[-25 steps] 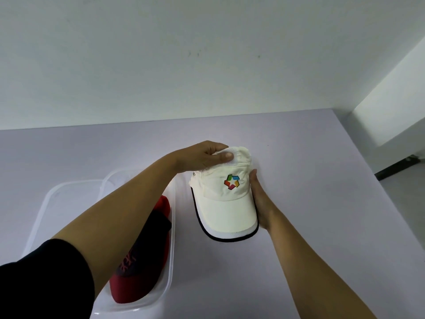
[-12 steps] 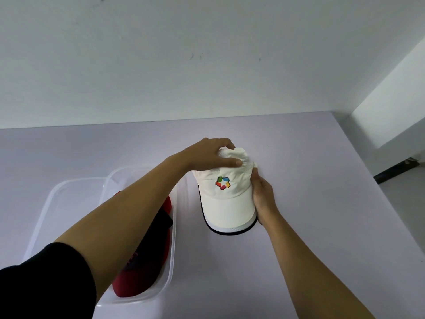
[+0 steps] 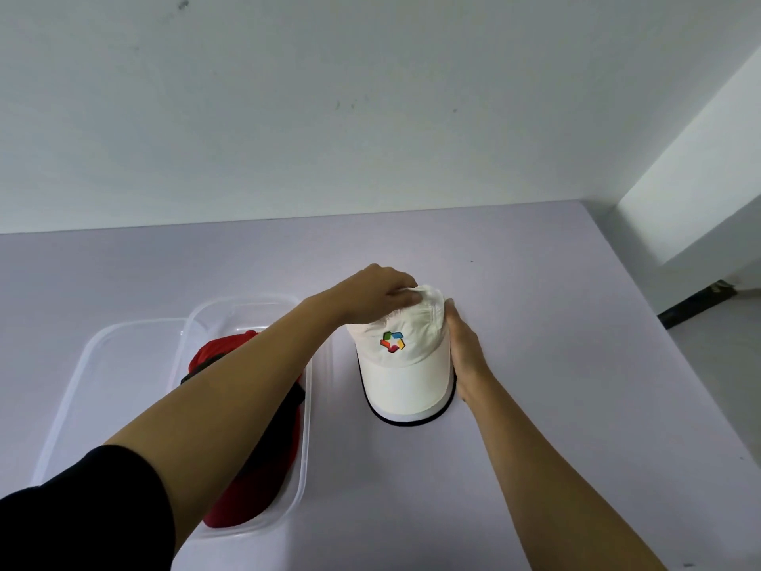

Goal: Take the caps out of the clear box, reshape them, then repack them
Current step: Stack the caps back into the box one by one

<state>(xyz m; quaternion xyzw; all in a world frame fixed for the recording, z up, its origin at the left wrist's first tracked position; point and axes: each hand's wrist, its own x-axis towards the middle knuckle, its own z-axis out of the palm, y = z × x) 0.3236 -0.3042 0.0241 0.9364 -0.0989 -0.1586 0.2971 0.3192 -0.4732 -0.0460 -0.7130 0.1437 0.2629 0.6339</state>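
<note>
A white fabric cap (image 3: 405,364) with a small multicoloured emblem on its front and a dark-edged brim is seen resting on the pale lilac table (image 3: 556,385), outside the container and just to its right. The brim is pointed toward the camera. The cap's crown is gripped from above by the left hand (image 3: 379,294): the fingers are curled over the top, and the thumb is pressed onto the crumpled fabric there. The right hand (image 3: 463,356) is laid flat against the cap's right side, with the fingers held straight along the crown and brim edge. The two hands are thus kept apart, with the cap between them.

A clear rectangular plastic box (image 3: 306,447) with rounded corners is placed on the table left of the white cap, near it but not touching. A red fabric cap (image 3: 247,500) with black parts is held inside the box and fills most of its length. Much of it is covered by the left forearm, so it cannot be told whether one cap or more is packed there.

A clear plastic lid (image 3: 82,385), shallow and also round-cornered, is laid flat at the box's left side. Its right edge is met by the box, though whether it is overlapped or merely touched cannot be told. Nothing but the table surface is seen through it.

A black sleeve (image 3: 82,508) is worn on the left arm. A plain white wall (image 3: 370,117) is seen behind the table.
</note>
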